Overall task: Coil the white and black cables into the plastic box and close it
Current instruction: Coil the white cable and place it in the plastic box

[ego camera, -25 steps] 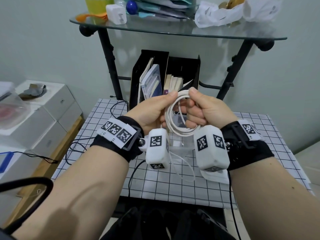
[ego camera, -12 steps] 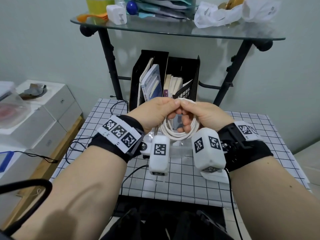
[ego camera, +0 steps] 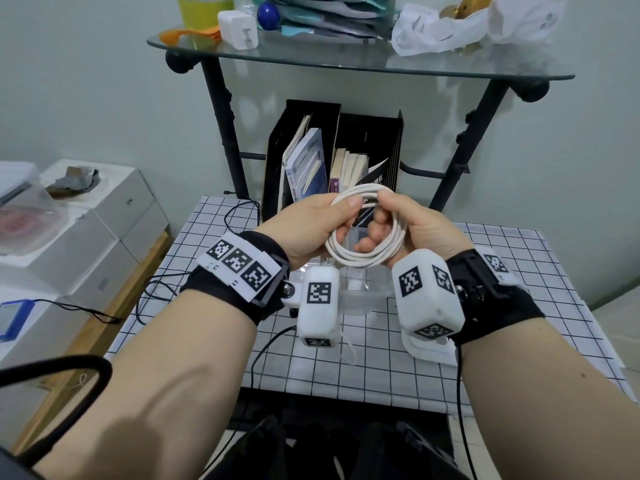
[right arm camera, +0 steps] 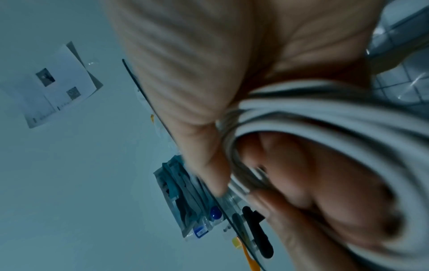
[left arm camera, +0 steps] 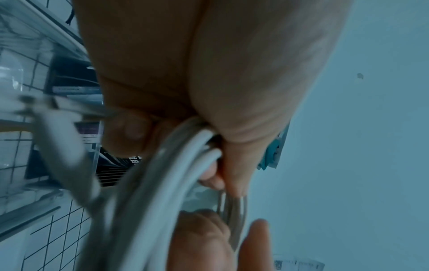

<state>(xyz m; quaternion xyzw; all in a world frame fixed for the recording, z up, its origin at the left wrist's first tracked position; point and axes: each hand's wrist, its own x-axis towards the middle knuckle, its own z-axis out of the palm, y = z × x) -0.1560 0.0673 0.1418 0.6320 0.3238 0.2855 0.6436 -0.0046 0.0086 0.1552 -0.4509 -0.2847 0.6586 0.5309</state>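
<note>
The smooth white round cable [ego camera: 363,251] is wound into a loose ring of several loops, held up in the air in front of me above the black-gridded white tabletop [ego camera: 519,271]. The strands lie close together along the bottom of the ring and bunch at the top, where both my hands meet. A thin loose tail of it hangs down below my left wrist, close to the table.

My left hand [ego camera: 311,226] is on the ring's left side, thumb laid flat over the upper strands and fingers curled underneath, pinching the bundle. The left wrist view shows the strands [left arm camera: 185,165] passing between the thumb and fingertips, though it is blurred. My right hand [ego camera: 415,226] grips the ring's right side, thumb on top near the left thumb, the other fingers curled through the inside of the loop. In the right wrist view the cable [right arm camera: 325,113] wraps round those bent fingers.

Beneath the ring, between my wrists, the clear plastic box [ego camera: 360,292] sits on the tabletop. A thin black cable [ego camera: 242,216] trails across the table's left side. Behind my hands stands a black file holder [ego camera: 367,133] with booklets in it.
</note>
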